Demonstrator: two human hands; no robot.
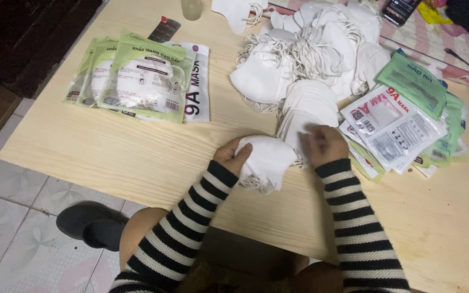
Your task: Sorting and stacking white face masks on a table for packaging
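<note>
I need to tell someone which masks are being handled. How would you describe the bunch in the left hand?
On the pale wooden table, look at the near edge between the striped sleeves. The small stack of white masks sits there, gripped by the left hand; unlike the loose heap behind, it is held.

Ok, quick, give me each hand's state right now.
Left hand: closed on a small stack of white masks.
Right hand: fingers curled, resting on the stack's edge; grip cannot be told.

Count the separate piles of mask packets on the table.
2. One pile of filled green packets lies far left; one pile of flat empty packets lies right, beside the right hand. Lower packets are hidden.
</note>
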